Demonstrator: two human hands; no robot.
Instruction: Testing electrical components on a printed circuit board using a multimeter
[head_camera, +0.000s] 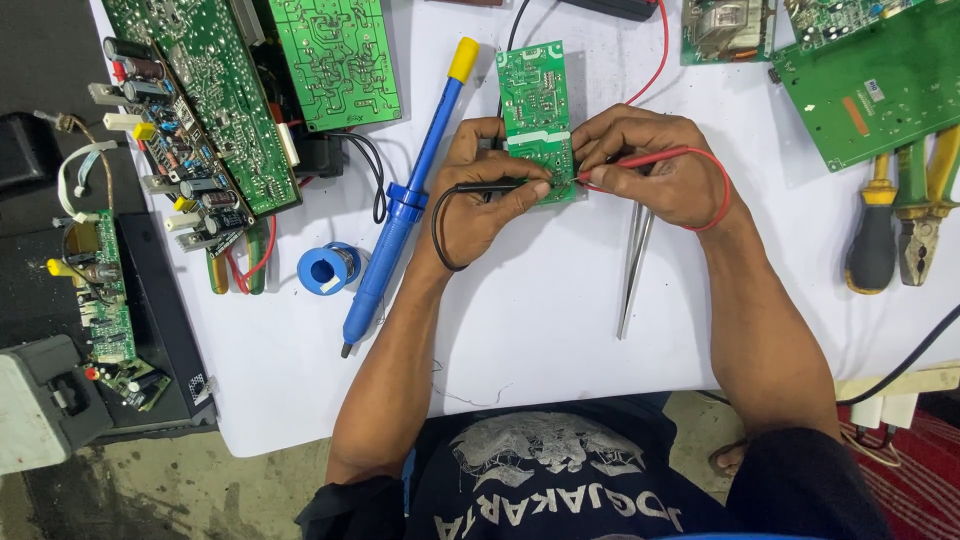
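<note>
Left fingers (520, 190) pinched shut on black probe (490, 186), right fingers (610, 172) pinched on red probe (650, 158), tips meeting w/ lower edge of small green circuit board (535, 110). Board flat on white worktop (540, 310), solder side up, prob so pads stay reachable; lower end tucked btwn both hands, top sticking out beyond. Blue soldering iron (405, 200) just left, tweezers (632, 270) under right hand, solder spool (328, 268), pliers (925, 215) far right.

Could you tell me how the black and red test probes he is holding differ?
The black probe sits in the left hand, coming from the left; the red probe sits in the right hand, coming from the right. Black's lead loops below the wrist; red's arcs around the hand. Both tips meet the small green board.
</note>
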